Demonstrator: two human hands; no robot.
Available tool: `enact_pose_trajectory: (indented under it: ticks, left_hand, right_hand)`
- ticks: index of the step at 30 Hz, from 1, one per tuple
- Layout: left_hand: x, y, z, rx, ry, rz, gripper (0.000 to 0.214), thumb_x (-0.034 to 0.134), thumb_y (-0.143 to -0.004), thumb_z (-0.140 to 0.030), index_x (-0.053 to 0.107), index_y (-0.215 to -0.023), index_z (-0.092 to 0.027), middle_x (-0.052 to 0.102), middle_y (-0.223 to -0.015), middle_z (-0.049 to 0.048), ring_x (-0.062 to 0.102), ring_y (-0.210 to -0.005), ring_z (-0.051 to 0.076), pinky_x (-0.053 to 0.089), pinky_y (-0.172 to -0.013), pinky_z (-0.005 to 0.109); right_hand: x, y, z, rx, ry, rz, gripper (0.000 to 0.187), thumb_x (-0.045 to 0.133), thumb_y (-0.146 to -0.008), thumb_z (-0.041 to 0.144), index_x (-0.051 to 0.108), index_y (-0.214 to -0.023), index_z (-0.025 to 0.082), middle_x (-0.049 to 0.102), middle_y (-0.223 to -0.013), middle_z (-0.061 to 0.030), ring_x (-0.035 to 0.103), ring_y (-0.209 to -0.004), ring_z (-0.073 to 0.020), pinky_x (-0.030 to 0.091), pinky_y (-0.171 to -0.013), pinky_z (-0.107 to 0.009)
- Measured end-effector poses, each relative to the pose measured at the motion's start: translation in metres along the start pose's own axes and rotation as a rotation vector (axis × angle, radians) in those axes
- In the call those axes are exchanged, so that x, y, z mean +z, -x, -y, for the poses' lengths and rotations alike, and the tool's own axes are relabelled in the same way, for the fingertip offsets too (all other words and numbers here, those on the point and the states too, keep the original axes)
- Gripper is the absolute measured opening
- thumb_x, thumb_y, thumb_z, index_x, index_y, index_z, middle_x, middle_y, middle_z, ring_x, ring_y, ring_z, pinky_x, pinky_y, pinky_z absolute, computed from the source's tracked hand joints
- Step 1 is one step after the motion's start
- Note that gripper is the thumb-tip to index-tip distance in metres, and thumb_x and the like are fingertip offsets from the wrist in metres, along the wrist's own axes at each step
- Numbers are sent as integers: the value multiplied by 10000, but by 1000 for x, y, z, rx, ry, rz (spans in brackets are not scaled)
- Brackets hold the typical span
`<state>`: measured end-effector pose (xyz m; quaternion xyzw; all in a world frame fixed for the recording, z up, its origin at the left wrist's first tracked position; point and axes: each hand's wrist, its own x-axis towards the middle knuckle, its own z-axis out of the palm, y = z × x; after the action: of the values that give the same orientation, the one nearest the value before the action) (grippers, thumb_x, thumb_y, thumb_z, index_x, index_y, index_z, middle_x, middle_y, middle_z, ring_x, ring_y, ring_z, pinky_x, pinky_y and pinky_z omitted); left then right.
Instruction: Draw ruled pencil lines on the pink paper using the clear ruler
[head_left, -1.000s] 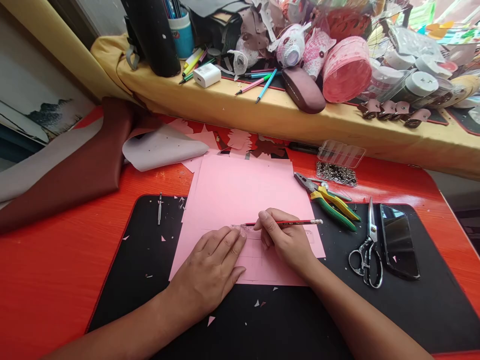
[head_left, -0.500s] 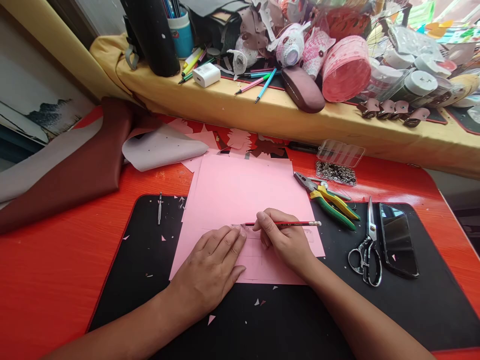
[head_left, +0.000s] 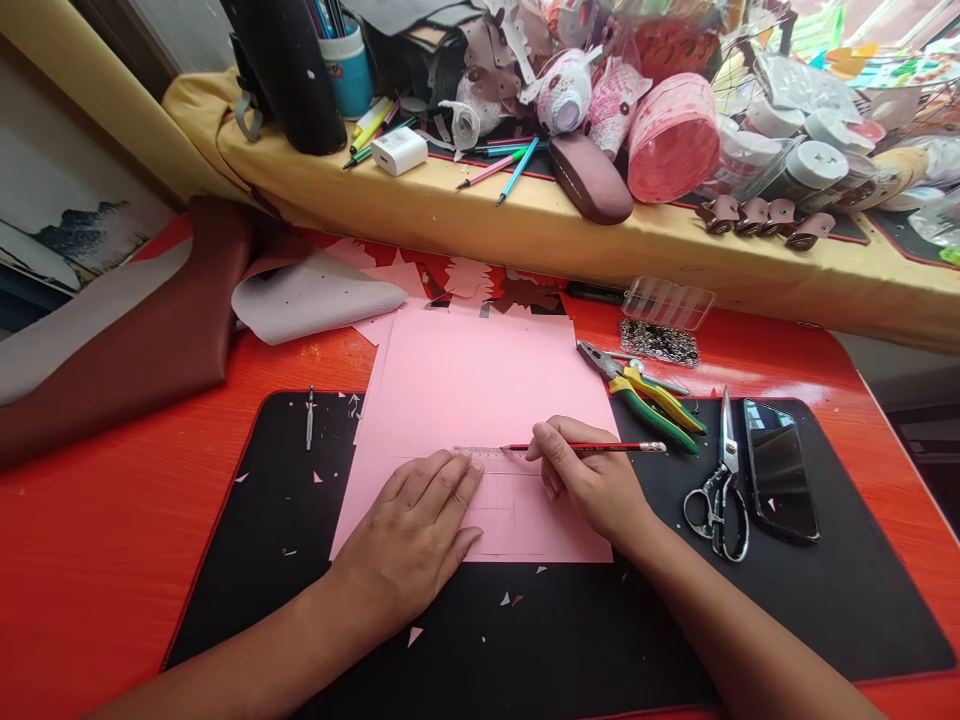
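Note:
Pink paper sheets [head_left: 480, 380] lie stacked on the black mat [head_left: 247, 560], with thin pencil lines drawn on the top one. My left hand [head_left: 420, 520] rests flat on the paper, fingers stretched out. Its fingertips press the left part of a see-through ruler [head_left: 484, 453], whose other end shows toward my right hand. A red and black pencil [head_left: 622, 446] with a white eraser end is held in my right hand [head_left: 581, 475]. The pencil lies at a low slant, its tip at the ruler's upper edge.
Right of the paper lie pliers [head_left: 649, 400], scissors [head_left: 724, 490] and a phone [head_left: 780, 470]. Behind them stands an open case of small metal parts [head_left: 660, 342]. A metal pen-like tool [head_left: 309, 420] and brown leather [head_left: 180, 330] are at left. A cluttered ledge [head_left: 420, 220] borders the back.
My right hand has moved the pencil tip to the right along the ruler, away from my left fingertips. My left hand stays in place on the paper. The whole view has shifted slightly.

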<state>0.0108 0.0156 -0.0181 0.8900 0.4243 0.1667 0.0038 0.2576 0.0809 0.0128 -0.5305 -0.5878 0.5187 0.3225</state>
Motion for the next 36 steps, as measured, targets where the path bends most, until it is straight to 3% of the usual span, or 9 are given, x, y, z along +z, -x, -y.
enact_pose_trajectory:
  ticks: [6,29,36]
  left_hand:
    - [1,1,1,-9,15,8,448,528,-1125,-283,644,-1512,-89,707,-1450,181,615,-1365,344,454,-1165,486]
    - [0,1,1,-14,29,5,440,494,-1151,-303,644,-1511,-99,711,-1460,169,604,-1374,339,458,-1169,492]
    - [-1,1,2,16,72,-32,404,535,-1135,-252,655,-1477,-73,735,-1394,175,637,-1294,338,474,-1155,506]
  right_hand:
    - [-6,3,-6,34,-62,-61,544,649,-1057,678,724,-772,220,540,-501,40,562,-445,-156,465,-500,-302]
    - [-6,4,-8,32,-142,-98,544,698,-1027,674,730,-744,210,526,-469,41,538,-420,-145,450,-460,-287]
    - [-5,2,-11,3,-296,-204,522,750,-999,663,719,-754,203,478,-456,63,509,-387,-126,397,-414,-263]
